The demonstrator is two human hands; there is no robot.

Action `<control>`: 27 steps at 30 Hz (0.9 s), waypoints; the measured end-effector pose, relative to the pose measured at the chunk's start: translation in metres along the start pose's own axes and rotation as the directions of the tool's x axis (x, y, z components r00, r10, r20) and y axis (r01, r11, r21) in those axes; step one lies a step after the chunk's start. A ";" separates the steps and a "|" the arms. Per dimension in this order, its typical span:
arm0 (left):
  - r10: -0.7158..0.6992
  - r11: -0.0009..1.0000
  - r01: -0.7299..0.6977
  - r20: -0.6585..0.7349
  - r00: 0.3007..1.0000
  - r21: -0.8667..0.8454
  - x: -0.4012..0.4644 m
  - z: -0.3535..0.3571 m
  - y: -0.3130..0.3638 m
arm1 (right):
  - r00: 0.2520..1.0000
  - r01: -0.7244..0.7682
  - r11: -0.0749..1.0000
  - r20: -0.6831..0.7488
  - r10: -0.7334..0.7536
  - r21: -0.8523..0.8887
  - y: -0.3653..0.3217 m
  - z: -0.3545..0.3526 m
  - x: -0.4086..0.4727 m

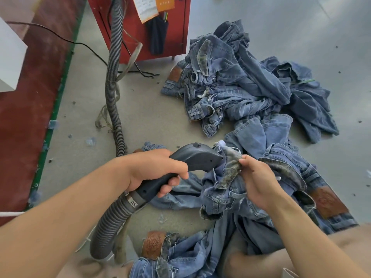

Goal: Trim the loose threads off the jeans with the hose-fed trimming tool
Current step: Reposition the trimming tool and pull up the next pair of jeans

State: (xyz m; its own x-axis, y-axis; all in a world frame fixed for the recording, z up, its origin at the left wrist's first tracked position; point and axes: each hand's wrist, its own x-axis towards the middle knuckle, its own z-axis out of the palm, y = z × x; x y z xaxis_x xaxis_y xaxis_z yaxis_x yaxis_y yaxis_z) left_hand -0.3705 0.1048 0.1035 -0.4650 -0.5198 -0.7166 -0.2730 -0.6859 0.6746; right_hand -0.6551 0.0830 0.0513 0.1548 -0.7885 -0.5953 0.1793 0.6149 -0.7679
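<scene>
Fingers of the left hand (152, 169) wrap the handle of the hose-fed trimming tool (180, 167), while the right hand (259, 181) pinches a dark waistband fold of the jeans (226, 189) at lower centre of the frame. To trim well, keep that fold taut against the nozzle. Faded blue denim lies bunched over the lap.

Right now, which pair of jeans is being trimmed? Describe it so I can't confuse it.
Below the big heap of jeans on the grey floor, find the trimming tool in the left hand. The jeans at its nose are the only pair pinched by the right hand.
</scene>
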 end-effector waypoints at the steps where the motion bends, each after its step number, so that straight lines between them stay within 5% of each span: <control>1: 0.008 1.000 -0.008 0.020 1.000 -0.016 -0.001 0.000 0.001 | 1.000 0.011 0.999 -0.006 -0.011 0.037 -0.001 0.001 0.000; 8: -0.073 0.993 0.061 0.120 0.990 0.102 0.011 0.028 -0.004 | 0.998 -0.055 0.983 0.023 0.052 0.174 0.011 0.006 -0.005; 14: 0.112 0.979 -0.158 -0.306 0.945 -0.130 0.041 0.039 -0.001 | 0.997 -0.068 0.964 -0.006 0.072 0.257 0.009 0.006 -0.005; 16: 0.056 0.983 -0.095 -0.234 0.971 -0.158 0.036 0.022 0.001 | 0.998 -0.059 0.964 -0.012 0.064 0.260 0.010 0.006 -0.004; 19: -0.063 0.998 0.062 0.090 0.994 0.012 0.022 0.012 -0.004 | 0.998 -0.057 0.979 -0.028 0.063 0.194 0.009 0.010 -0.002; 21: -0.072 0.996 0.063 0.143 0.987 0.063 0.023 0.021 -0.009 | 0.998 -0.057 0.987 -0.032 0.063 0.152 0.011 0.012 -0.001; 24: 0.050 0.998 -0.053 -0.122 0.991 -0.023 0.038 0.032 -0.007 | 0.999 -0.046 0.988 -0.006 0.047 0.148 0.012 0.014 -0.003; 27: 0.113 0.984 -0.163 -0.447 0.888 -0.075 0.050 0.019 0.000 | 0.999 -0.028 0.999 -0.014 0.029 0.027 0.010 0.018 -0.003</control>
State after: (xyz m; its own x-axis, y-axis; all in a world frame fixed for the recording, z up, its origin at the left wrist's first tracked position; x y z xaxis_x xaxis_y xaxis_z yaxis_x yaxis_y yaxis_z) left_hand -0.4097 0.0884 0.0707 -0.0674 -0.7660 -0.6393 -0.1293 -0.6286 0.7669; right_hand -0.6367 0.0920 0.0494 0.1465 -0.7706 -0.6203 0.2006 0.6371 -0.7442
